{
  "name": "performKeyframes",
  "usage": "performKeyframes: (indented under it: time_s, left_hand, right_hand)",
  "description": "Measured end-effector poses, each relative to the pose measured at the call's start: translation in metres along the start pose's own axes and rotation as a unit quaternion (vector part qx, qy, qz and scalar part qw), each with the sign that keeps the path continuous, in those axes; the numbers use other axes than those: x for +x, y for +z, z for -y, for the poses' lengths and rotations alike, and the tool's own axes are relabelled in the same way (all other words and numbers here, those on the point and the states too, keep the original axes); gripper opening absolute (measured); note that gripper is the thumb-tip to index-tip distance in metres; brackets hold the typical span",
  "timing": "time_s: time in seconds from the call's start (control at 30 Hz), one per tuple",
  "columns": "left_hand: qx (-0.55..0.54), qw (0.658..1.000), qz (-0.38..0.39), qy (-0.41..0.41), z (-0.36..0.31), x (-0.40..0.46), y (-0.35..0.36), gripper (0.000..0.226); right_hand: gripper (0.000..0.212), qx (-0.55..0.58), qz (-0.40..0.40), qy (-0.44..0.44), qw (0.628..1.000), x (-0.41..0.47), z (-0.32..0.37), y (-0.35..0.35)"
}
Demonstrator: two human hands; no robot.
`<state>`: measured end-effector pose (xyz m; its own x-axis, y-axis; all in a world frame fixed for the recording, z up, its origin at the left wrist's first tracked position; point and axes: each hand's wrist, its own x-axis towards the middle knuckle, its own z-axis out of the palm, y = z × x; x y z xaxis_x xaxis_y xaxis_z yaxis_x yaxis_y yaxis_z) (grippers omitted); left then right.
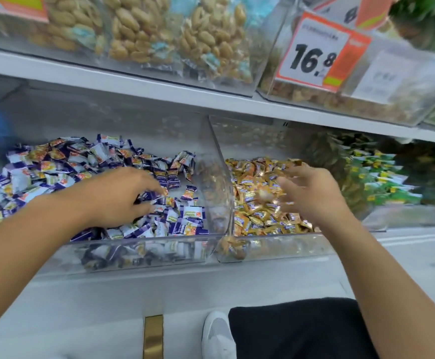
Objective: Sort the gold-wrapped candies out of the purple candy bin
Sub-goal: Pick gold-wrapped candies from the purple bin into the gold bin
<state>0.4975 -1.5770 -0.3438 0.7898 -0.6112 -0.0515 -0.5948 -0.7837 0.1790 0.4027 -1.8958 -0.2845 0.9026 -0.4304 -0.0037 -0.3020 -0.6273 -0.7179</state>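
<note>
Presently: left hand (pixel 118 195) down in purple candy bin (pixel 143 251), fingers curled among purple candies (pixel 55 164); grip unclear. Right hand (pixel 309 193) spread, blurred, over gold candies (pixel 252 208) beyond divider (pixel 221 177).

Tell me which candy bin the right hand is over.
The gold candy bin, right of the clear divider. The right hand hovers there; the left hand is in the purple candy bin.
</note>
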Motion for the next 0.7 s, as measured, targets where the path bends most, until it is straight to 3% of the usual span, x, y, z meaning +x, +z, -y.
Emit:
performKeyframes:
  time_s: [0.07, 0.1, 0.17, 0.2, 0.27, 0.37, 0.47, 0.53, 0.57, 0.6, 0.7]
  left_hand:
    - [0.075, 0.997, -0.005, -0.036, -0.007, 0.004, -0.003, 0.063]
    - [0.094, 0.993, 0.018, -0.065, -0.008, 0.002, -0.003, 0.069]
    - [0.092, 0.984, 0.096, -0.117, -0.004, -0.004, 0.001, 0.072]
    - [0.088, 0.978, 0.131, -0.135, 0.0, -0.008, 0.003, 0.071]
    - [0.082, 0.974, 0.148, -0.151, 0.006, -0.014, 0.003, 0.066]
    - [0.077, 0.973, 0.15, -0.155, 0.008, -0.018, -0.003, 0.063]
    - [0.056, 0.975, 0.154, -0.151, 0.014, -0.023, -0.005, 0.064]
    - [0.052, 0.976, 0.153, -0.144, 0.021, -0.025, -0.007, 0.065]
    - [0.05, 0.977, 0.151, -0.142, 0.023, -0.025, -0.007, 0.065]
    - [0.048, 0.978, 0.148, -0.141, 0.024, -0.024, -0.008, 0.065]
    - [0.049, 0.979, 0.141, -0.142, 0.025, -0.021, -0.006, 0.063]
  right_hand:
    - [0.036, -0.206, -0.097, -0.133, 0.965, -0.005, 0.006, -0.008]
    - [0.03, -0.228, -0.091, -0.228, 0.942, -0.013, 0.02, -0.003]
    - [0.021, -0.264, 0.02, -0.396, 0.88, -0.024, 0.056, 0.023]
    - [0.022, -0.309, 0.096, -0.439, 0.838, -0.025, 0.074, 0.044]
    - [0.038, -0.423, 0.226, -0.427, 0.767, -0.015, 0.102, 0.089]
    - [0.076, -0.583, 0.368, -0.322, 0.648, 0.01, 0.124, 0.142]
    - [0.085, -0.689, 0.364, -0.306, 0.547, 0.039, 0.127, 0.158]
    - [0.078, -0.735, 0.331, -0.309, 0.505, 0.057, 0.133, 0.155]
    - [0.07, -0.745, 0.315, -0.311, 0.5, 0.066, 0.137, 0.152]
    - [0.058, -0.737, 0.301, -0.313, 0.518, 0.073, 0.143, 0.147]
    - [0.037, -0.632, 0.226, -0.34, 0.659, 0.095, 0.151, 0.14]
